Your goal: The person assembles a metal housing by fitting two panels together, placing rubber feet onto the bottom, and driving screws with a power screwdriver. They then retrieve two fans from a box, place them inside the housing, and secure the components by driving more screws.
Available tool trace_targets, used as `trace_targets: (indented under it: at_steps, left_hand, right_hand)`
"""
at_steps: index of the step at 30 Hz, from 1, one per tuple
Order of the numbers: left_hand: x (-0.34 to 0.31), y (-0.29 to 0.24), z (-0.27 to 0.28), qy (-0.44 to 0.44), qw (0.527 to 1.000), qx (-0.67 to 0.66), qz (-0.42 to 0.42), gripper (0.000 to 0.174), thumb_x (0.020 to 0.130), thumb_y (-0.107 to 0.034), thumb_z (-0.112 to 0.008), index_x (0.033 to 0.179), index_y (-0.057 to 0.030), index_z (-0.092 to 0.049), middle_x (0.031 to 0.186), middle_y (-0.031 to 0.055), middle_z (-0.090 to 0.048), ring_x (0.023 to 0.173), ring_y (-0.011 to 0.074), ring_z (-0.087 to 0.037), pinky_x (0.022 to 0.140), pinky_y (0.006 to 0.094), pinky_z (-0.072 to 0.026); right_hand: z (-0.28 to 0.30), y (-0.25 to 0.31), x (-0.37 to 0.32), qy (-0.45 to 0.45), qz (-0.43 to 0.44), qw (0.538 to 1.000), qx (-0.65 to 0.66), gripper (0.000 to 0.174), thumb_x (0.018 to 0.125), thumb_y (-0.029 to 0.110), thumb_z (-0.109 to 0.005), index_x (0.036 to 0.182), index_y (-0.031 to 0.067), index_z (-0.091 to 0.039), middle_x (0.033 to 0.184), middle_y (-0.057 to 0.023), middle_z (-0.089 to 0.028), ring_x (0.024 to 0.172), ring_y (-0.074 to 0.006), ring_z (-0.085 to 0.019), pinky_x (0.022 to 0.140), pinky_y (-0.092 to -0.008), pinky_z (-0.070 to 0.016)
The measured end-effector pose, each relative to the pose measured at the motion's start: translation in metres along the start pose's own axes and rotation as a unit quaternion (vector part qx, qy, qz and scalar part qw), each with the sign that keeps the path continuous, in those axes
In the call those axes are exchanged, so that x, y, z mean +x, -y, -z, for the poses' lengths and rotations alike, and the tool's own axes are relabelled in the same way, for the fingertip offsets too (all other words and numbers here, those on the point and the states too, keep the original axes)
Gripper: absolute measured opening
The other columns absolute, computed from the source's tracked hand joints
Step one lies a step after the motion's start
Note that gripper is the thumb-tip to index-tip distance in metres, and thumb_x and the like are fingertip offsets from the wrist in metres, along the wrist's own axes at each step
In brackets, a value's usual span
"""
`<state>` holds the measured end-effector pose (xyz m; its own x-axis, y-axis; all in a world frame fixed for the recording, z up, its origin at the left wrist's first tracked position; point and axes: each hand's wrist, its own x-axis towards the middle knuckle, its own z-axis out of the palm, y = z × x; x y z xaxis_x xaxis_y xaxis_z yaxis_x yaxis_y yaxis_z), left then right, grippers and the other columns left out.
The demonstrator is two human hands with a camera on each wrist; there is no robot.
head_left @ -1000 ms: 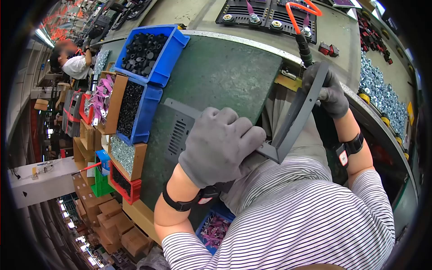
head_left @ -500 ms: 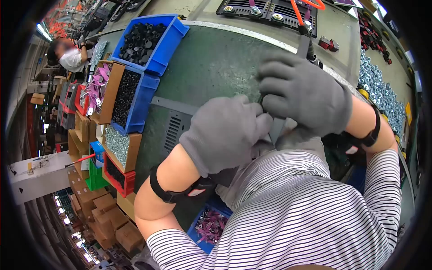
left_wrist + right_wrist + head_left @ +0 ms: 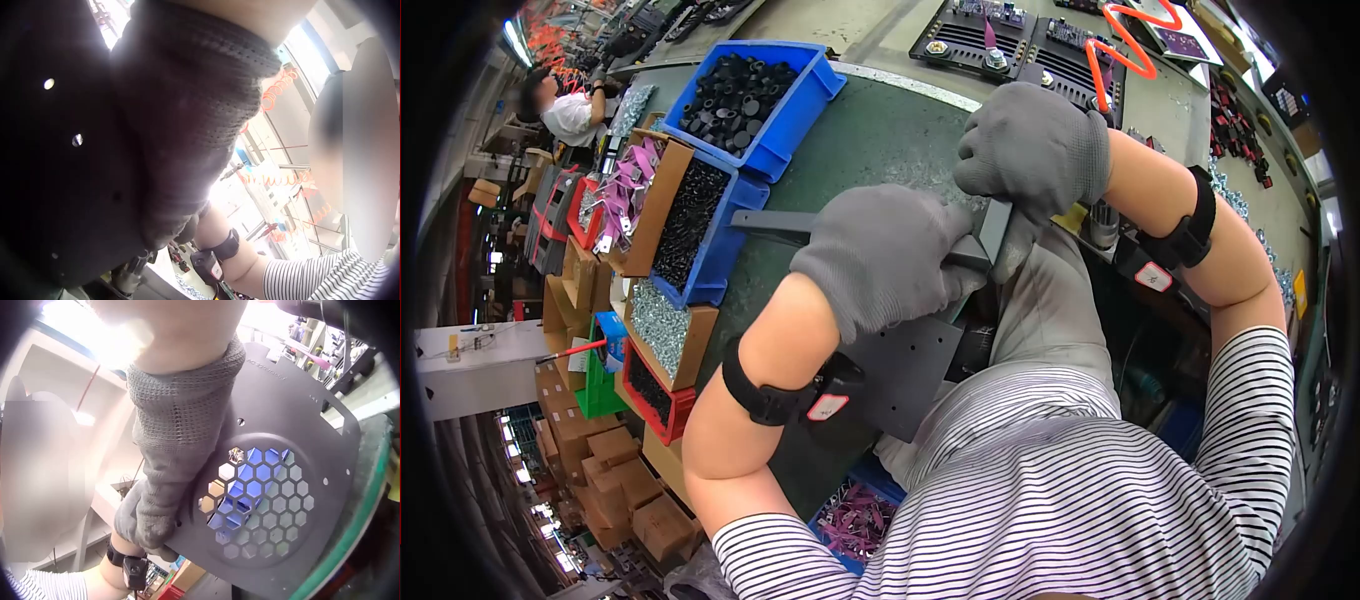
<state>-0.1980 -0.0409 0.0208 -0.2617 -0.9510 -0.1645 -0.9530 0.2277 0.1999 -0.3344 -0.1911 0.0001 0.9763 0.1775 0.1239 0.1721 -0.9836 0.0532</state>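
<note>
A dark grey sheet-metal casing (image 3: 900, 370) is held tilted over the front edge of the bench, close to the lap. My gloved left hand (image 3: 885, 258) grips it with curled fingers along a folded edge. Across from it, my gloved right hand (image 3: 1035, 150) grips the casing near a corner flange (image 3: 994, 232). One narrow arm of the casing reaches left toward the blue bins. In the right wrist view a face with a hexagonal-hole grille (image 3: 294, 500) shows beside the right glove. Small round holes pierce the dark face in the left wrist view.
Blue bins of black caps (image 3: 735, 105) and black screws (image 3: 690, 225) line the left, beside boxes of purple-sleeved metal tabs (image 3: 628, 190) and silver screws (image 3: 660, 325). Panels with circuit boards (image 3: 1020, 45) and an orange coiled cord (image 3: 1120, 62) lie beyond. Another person stands far left.
The right hand has moved from the casing's far end toward the left hand. The casing has been turned and tilted, exposing a flat holed face below the left hand.
</note>
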Motion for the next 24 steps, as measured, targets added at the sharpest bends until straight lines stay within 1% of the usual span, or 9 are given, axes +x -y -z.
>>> trace_targets:
  at_steps: [1,8,10,14,16,20,21,23,24]
  left_hand:
    - [-0.003,-0.001,-0.004,-0.048,0.999,-0.003,-0.004,0.035,0.069,-0.038,-0.070,0.083,-0.0077,-0.061,0.078,0.0104,-0.063,0.077,0.0312,-0.061,0.065,0.0411,-0.0485]
    - [-0.008,-0.001,-0.019,-0.138,0.990,0.023,-0.020,0.034,0.064,-0.037,-0.073,0.080,-0.0102,-0.060,0.070,0.0072,-0.059,0.065,0.0267,-0.060,0.056,0.0374,-0.0469]
    - [-0.008,0.000,-0.021,-0.168,0.985,0.022,-0.036,0.035,0.063,-0.037,-0.074,0.080,-0.0100,-0.060,0.069,0.0066,-0.058,0.063,0.0258,-0.059,0.056,0.0365,-0.0468]
    - [-0.009,-0.002,-0.023,-0.200,0.979,0.028,-0.040,0.035,0.062,-0.037,-0.074,0.079,-0.0100,-0.060,0.067,0.0063,-0.057,0.062,0.0254,-0.058,0.055,0.0362,-0.0467]
    - [-0.007,-0.002,-0.020,-0.171,0.984,0.038,-0.035,0.037,0.061,-0.036,-0.075,0.081,-0.0094,-0.059,0.071,0.0067,-0.057,0.065,0.0253,-0.058,0.056,0.0364,-0.0467]
    - [-0.006,0.000,-0.012,-0.167,0.984,0.028,-0.057,0.040,0.060,-0.033,-0.076,0.087,-0.0089,-0.059,0.078,0.0073,-0.058,0.070,0.0259,-0.058,0.059,0.0370,-0.0467]
    - [-0.007,0.000,-0.010,-0.151,0.987,0.030,-0.050,0.045,0.059,-0.030,-0.076,0.094,-0.0086,-0.058,0.087,0.0078,-0.058,0.078,0.0269,-0.058,0.065,0.0381,-0.0470]
    - [-0.011,0.000,-0.008,-0.140,0.989,0.037,-0.040,0.050,0.059,-0.028,-0.077,0.101,-0.0084,-0.058,0.096,0.0083,-0.058,0.086,0.0280,-0.058,0.070,0.0392,-0.0474]
    - [-0.017,-0.001,-0.009,-0.197,0.976,0.071,-0.057,0.056,0.059,-0.026,-0.077,0.107,-0.0081,-0.056,0.104,0.0096,-0.056,0.093,0.0299,-0.055,0.077,0.0404,-0.0460]
  right_hand:
    - [-0.002,0.000,0.001,0.008,0.001,1.000,-0.011,0.054,0.056,0.060,-0.071,0.071,0.0100,-0.059,0.069,-0.0069,-0.060,0.071,-0.0306,-0.061,0.060,-0.0420,-0.0472]
    - [-0.007,-0.005,0.002,-0.027,0.017,1.000,-0.001,0.044,0.055,0.051,-0.072,0.071,0.0119,-0.058,0.071,-0.0061,-0.059,0.071,-0.0294,-0.060,0.060,-0.0407,-0.0470]
    - [-0.009,-0.007,0.002,-0.060,0.047,0.997,0.014,0.030,0.050,0.030,-0.065,0.064,0.0086,-0.049,0.065,-0.0053,-0.055,0.065,-0.0289,-0.057,0.055,-0.0399,-0.0439]
    - [-0.008,-0.008,0.004,-0.048,0.032,0.998,0.035,0.026,0.052,0.027,-0.064,0.063,0.0085,-0.049,0.065,-0.0054,-0.054,0.065,-0.0292,-0.057,0.055,-0.0396,-0.0436]
    - [-0.003,-0.007,0.005,0.017,0.015,1.000,0.012,0.053,0.051,0.059,-0.073,0.072,0.0116,-0.060,0.070,-0.0056,-0.059,0.072,-0.0291,-0.061,0.061,-0.0414,-0.0468]
    - [-0.005,-0.008,0.004,-0.031,0.030,0.998,0.053,0.060,0.052,0.064,-0.072,0.074,0.0092,-0.060,0.075,-0.0054,-0.061,0.078,-0.0290,-0.061,0.065,-0.0409,-0.0476]
    - [-0.003,-0.007,0.004,-0.034,0.032,0.998,0.049,0.060,0.052,0.064,-0.072,0.074,0.0092,-0.060,0.075,-0.0054,-0.061,0.078,-0.0290,-0.061,0.065,-0.0409,-0.0476]
    - [-0.001,-0.006,0.003,-0.056,0.058,0.994,0.075,0.039,0.054,0.041,-0.072,0.069,0.0087,-0.054,0.069,-0.0054,-0.054,0.074,-0.0280,-0.057,0.059,-0.0385,-0.0458]
    - [0.001,-0.004,0.001,-0.058,0.063,0.994,0.072,0.039,0.054,0.041,-0.072,0.069,0.0087,-0.054,0.069,-0.0054,-0.054,0.074,-0.0280,-0.057,0.059,-0.0385,-0.0458]
